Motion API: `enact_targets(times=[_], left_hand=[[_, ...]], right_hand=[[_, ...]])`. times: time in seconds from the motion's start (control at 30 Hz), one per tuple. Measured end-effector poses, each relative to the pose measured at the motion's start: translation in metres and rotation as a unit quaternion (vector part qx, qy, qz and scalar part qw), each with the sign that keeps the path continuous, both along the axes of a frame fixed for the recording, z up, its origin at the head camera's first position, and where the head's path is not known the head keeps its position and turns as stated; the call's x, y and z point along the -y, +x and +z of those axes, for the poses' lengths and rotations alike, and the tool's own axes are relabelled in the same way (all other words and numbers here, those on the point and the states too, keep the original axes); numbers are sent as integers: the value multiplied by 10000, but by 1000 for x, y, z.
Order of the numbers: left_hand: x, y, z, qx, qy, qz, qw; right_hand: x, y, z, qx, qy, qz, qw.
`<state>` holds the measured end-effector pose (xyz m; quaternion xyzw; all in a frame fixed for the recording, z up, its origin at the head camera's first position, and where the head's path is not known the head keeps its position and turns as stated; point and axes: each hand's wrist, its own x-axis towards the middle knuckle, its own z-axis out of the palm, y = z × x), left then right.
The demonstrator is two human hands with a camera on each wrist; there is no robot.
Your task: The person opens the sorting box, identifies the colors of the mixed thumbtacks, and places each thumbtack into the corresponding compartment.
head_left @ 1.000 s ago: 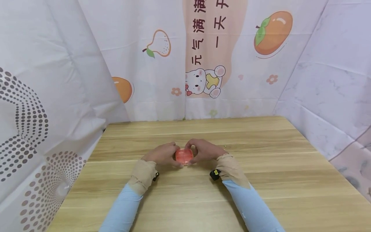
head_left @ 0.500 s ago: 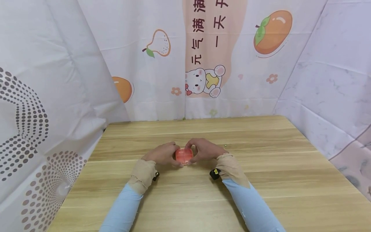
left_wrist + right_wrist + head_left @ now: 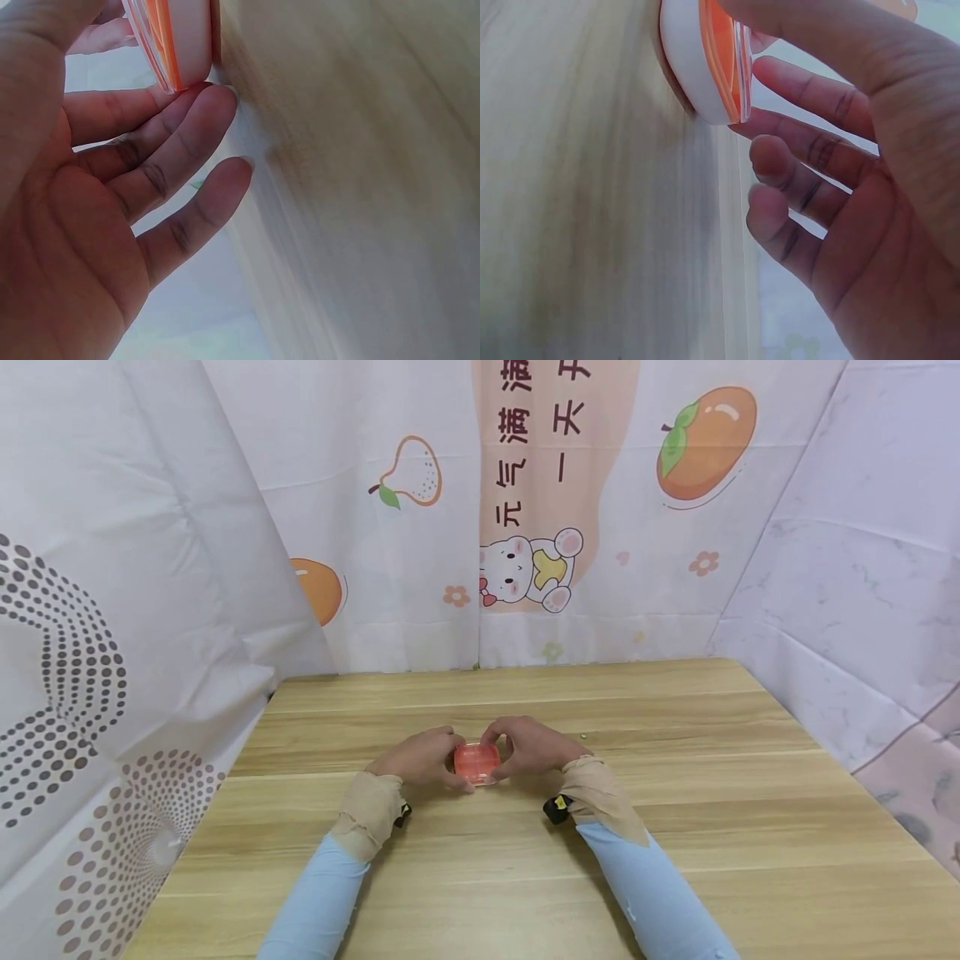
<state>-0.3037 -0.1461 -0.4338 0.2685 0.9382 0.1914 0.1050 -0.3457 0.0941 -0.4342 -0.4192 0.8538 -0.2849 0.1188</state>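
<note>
The small box [image 3: 477, 763] sits on the tabletop [image 3: 480, 877], a touch closer to its left edge than its right, with the far edge not much beyond it; the left hand [image 3: 423, 758] pinches the box from one side and the right hand [image 3: 534, 747] from the other, thumbs towards the near edge and forefingers towards the far one; gripping both sides like that probably keeps the box from sliding or twisting, while the tabletop takes the weight; it also leaves most of the top uncovered between the hands.

Close in at the wrists, I can see a white base [image 3: 690, 64], an orange rim [image 3: 716, 67] and a clear lid [image 3: 744, 71]; whether the lid is fully seated I cannot tell; the lower fingers of each hand are loosely bent, some apart from the box, presumably because so light a thing needs only a pinch.

Beyond the right hand, towards the far edge, lies a tiny speck [image 3: 583, 736]; it is too small to name.
</note>
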Motion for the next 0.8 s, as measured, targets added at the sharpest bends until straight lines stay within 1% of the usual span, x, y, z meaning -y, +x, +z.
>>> enact_targets(times=[0.4, 0.63, 0.8], left_hand=[[1, 0, 3, -51, -58, 69, 9999], [1, 1, 5, -40, -26, 103, 9999], [2, 0, 4, -57, -36, 91, 9999]], right_hand=[[-2, 0, 4, 193, 141, -121, 9996], [-3, 0, 6, 271, 66, -104, 9996], [-5, 0, 7, 369, 54, -145, 9992]])
